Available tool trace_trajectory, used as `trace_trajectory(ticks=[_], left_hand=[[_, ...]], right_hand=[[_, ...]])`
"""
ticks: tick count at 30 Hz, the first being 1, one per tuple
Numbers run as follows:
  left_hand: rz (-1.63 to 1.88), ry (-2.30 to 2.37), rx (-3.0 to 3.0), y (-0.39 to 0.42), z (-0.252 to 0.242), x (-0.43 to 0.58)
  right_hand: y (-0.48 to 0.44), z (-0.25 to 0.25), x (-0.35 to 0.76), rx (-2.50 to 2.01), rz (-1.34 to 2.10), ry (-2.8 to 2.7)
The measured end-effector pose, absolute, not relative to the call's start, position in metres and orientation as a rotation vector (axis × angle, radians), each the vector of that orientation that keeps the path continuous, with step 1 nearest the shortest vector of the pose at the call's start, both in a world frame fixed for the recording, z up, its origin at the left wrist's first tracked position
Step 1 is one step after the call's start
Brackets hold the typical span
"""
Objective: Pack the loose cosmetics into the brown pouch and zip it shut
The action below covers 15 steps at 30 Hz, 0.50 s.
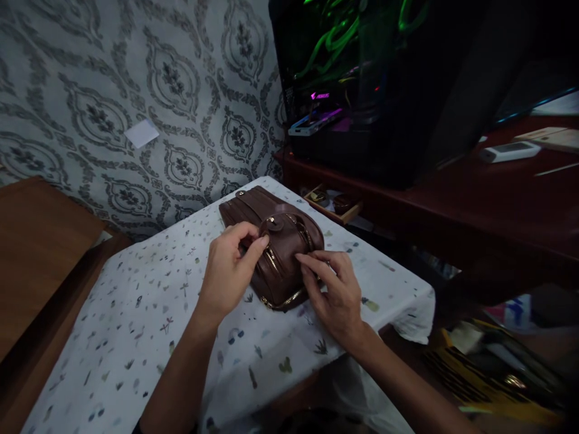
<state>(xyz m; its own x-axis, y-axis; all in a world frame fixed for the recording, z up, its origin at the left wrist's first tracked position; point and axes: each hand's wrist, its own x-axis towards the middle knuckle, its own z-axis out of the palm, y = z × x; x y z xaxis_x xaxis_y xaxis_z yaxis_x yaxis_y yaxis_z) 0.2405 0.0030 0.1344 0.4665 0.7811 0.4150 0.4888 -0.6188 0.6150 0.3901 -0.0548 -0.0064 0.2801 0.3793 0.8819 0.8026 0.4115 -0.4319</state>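
Note:
A brown leather bag (287, 244) with gold zippers lies on the cloth-covered table. My left hand (230, 265) is at the bag's left side, with thumb and index finger pinched on it at the upper end of a short gold zipper (271, 258). Whether a zipper pull is between those fingers is hidden. On the right side my right hand (332, 289) has its thumb and fingertips closed together against the leather. Another gold zipper (292, 298) curves along the bag's near edge.
White patterned cloth (172, 307) covers the table. Beyond it an open small drawer (346, 212) sticks out below a dark red desk (456, 193) with a lit computer case (353, 108). A yellow-and-black bag (479, 374) lies low at right. Brown wooden furniture (40, 253) stands left.

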Motion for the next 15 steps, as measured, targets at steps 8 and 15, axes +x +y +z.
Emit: trace_trajectory(ticks=[8,15], left_hand=[[0.862,1.051,2.490,-0.007,0.136,0.239],[1.176,0.760,2.817,-0.065,0.156,0.227]], right_hand=[[-0.054,-0.008,0.390,-1.183,-0.340,-1.303],[-0.056,-0.006,0.391,-1.178,-0.390,-1.340]])
